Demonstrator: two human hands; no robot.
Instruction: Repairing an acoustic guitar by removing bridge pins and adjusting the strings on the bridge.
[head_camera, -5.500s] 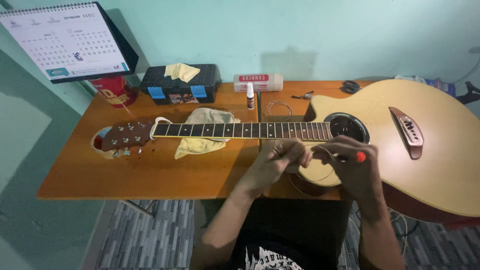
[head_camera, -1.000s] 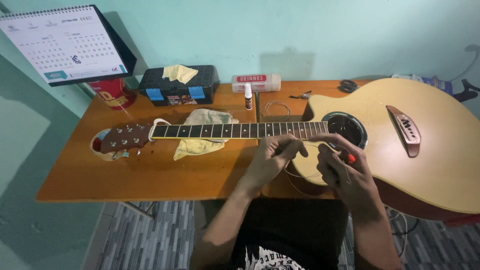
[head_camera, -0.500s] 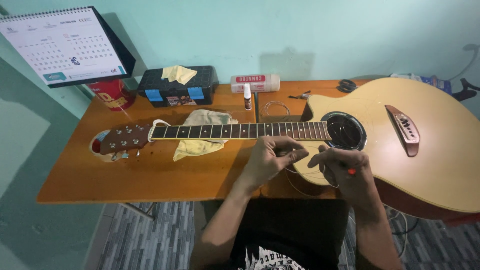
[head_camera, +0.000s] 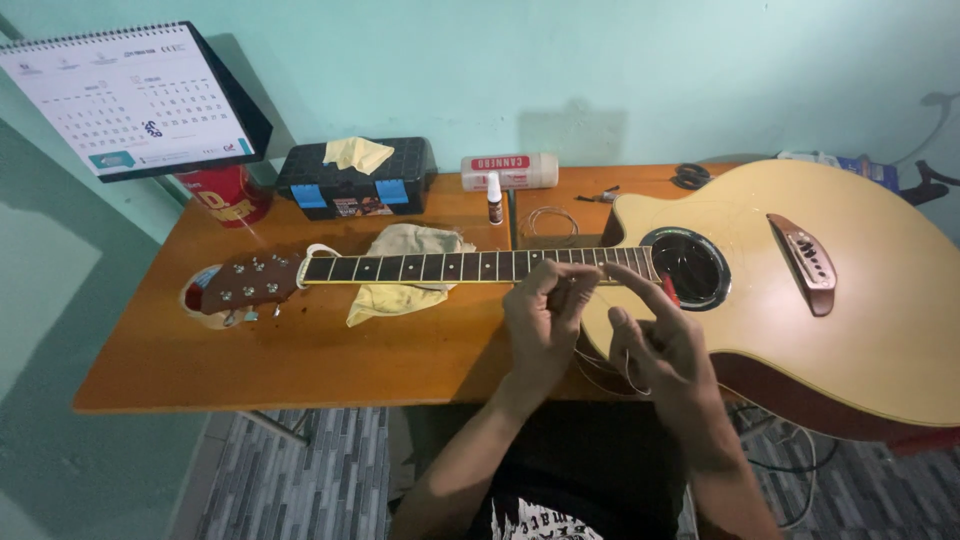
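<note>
The acoustic guitar (head_camera: 800, 300) lies flat across the wooden table (head_camera: 300, 350), neck running left to its headstock (head_camera: 245, 283), while the left hand (head_camera: 545, 320) pinches a thin string (head_camera: 605, 365) at the neck's body end and the right hand (head_camera: 665, 350), fingers spread loosely, hovers just beside it.

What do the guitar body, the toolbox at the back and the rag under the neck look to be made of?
The guitar body looks like pale wood with a smooth satin finish; soft light glare and a darker wooden side show. The black toolbox seems moulded plastic, matte, with blue latches. The yellow rag under the neck looks like soft woven cloth, crumpled into folds. The table appears wood or laminate, orange-brown.
</note>
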